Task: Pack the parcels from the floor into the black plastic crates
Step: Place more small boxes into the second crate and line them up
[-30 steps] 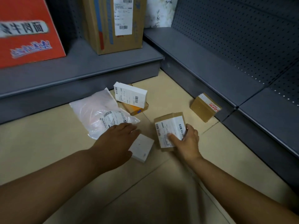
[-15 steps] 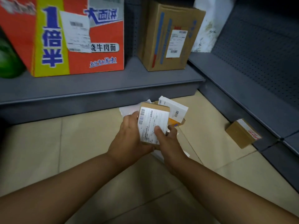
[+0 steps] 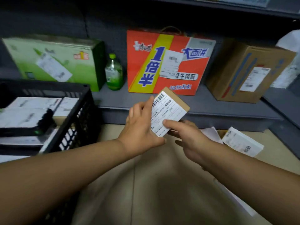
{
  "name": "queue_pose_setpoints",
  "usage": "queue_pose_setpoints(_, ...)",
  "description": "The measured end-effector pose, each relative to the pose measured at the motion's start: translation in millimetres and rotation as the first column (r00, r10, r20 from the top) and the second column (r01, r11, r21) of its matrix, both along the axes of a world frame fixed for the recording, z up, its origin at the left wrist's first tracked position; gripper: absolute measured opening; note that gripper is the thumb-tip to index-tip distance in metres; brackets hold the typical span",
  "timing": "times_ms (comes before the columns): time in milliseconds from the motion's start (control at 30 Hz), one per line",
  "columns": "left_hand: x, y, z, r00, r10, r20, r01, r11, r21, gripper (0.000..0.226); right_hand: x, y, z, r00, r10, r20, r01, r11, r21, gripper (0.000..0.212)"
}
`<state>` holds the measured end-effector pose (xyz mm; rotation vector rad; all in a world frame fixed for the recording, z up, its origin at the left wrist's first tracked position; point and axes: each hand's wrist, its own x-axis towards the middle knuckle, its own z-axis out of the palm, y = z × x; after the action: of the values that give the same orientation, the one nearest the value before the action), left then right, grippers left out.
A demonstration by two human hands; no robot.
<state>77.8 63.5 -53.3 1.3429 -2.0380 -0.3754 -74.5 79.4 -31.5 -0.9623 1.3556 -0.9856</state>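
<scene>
A small brown parcel (image 3: 168,111) with a white shipping label is held up in the air between both hands. My left hand (image 3: 139,127) holds its left edge, fingers along the side. My right hand (image 3: 186,133) pinches its lower right corner, thumb on the label. A black plastic crate (image 3: 78,120) stands at the left with several labelled parcels inside. On the floor at the right lie a white labelled box (image 3: 243,142) and part of a white bag (image 3: 211,133).
A low grey shelf (image 3: 211,108) runs across behind the hands, carrying a green carton (image 3: 53,62), a green bottle (image 3: 113,73), an orange noodle bag (image 3: 167,62) and a brown carton (image 3: 248,72). Beige floor tiles (image 3: 154,184) lie below my arms.
My right hand lifted the brown parcel off the floor and my left hand joined it. Both carried it up and leftward; the view swung left, bringing the black crate into sight.
</scene>
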Motion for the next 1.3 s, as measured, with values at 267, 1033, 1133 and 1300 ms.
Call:
queue_pose_setpoints(267, 144.1, 15.6, 35.5, 0.966, 0.259, -0.014, -0.26, 0.964, -0.057, 0.107, 147.2, -12.9, 32.0, 0.984, 0.177, -0.024, -0.179, 0.977, -0.119, 0.022)
queue_pose_setpoints(1033, 395.7, 54.7, 4.4, 0.724, 0.076, 0.685, -0.073, 0.997, -0.033, 0.123, 352.6, -34.0, -8.9, 0.573, 0.611, -0.547, -0.693, 0.717, 0.075, 0.016)
queue_pose_setpoints(1133, 401.6, 52.6, -6.2, 0.76, 0.07, 0.647, -0.049, 0.998, -0.051, 0.123, 348.5, -37.1, -10.4, 0.446, 0.537, -0.716, -0.717, 0.693, 0.073, 0.035)
queue_pose_setpoints(1300, 404.9, 61.3, -30.4, 0.711, -0.148, 0.687, 0.071, 0.988, 0.14, 0.123, 339.2, -71.8, -14.4, 0.228, 0.183, -0.956, -0.718, 0.695, -0.038, 0.066)
